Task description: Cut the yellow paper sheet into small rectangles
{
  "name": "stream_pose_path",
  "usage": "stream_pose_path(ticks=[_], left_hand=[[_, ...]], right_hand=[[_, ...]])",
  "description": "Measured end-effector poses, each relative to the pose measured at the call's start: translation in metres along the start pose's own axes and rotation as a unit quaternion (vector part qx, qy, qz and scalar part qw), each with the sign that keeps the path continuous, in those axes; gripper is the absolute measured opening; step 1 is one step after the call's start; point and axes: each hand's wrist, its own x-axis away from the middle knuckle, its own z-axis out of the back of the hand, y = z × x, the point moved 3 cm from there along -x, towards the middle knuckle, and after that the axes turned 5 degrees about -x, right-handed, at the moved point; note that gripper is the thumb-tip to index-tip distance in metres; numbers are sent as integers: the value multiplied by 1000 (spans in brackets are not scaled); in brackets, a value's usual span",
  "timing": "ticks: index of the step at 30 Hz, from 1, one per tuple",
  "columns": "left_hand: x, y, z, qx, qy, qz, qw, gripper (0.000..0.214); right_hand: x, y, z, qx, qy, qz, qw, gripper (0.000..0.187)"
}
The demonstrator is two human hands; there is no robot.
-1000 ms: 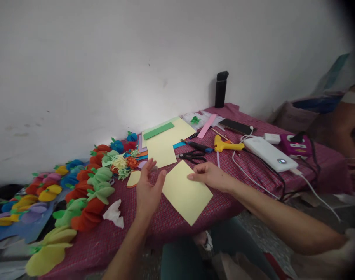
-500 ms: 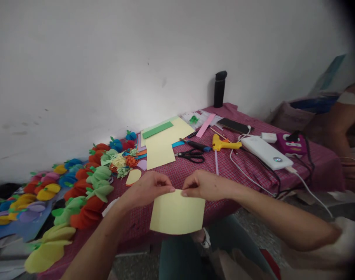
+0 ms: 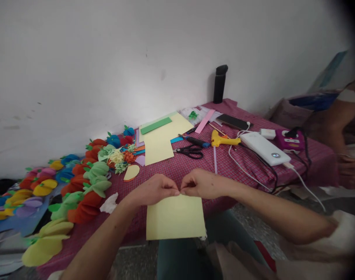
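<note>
A pale yellow paper sheet hangs over the front edge of the red checked table, above my lap. My left hand and my right hand both pinch its top edge, fingertips almost touching at the middle. Both hands are closed on the sheet. Black scissors lie just beyond my hands, with more yellow paper and a green strip behind them.
Paper fruit in many colours crowd the table's left end. A yellow glue gun, white power bank, cables, phone and purple device lie at right. A black bottle stands by the wall. Another person sits at far right.
My open left hand came to the sheet and pinched its top edge beside the right. The sheet turned from a slant to hanging straight, and moved toward me off the table's edge.
</note>
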Motion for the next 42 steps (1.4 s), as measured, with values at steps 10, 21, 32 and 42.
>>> stream_pose_path(ticks=[10, 21, 32, 42], left_hand=[[15, -20, -3, 65, -52, 51, 995, 25], [1, -6, -13, -18, -92, 18, 995, 25], [15, -39, 22, -51, -83, 78, 992, 29], [0, -27, 77, -20, 290, 49, 956, 26]], right_hand=[[27, 29, 12, -39, -22, -60, 997, 20], [10, 6, -18, -24, -9, -22, 999, 19], [19, 36, -14, -92, 5, -63, 994, 21], [-3, 37, -20, -181, 135, -108, 968, 30]])
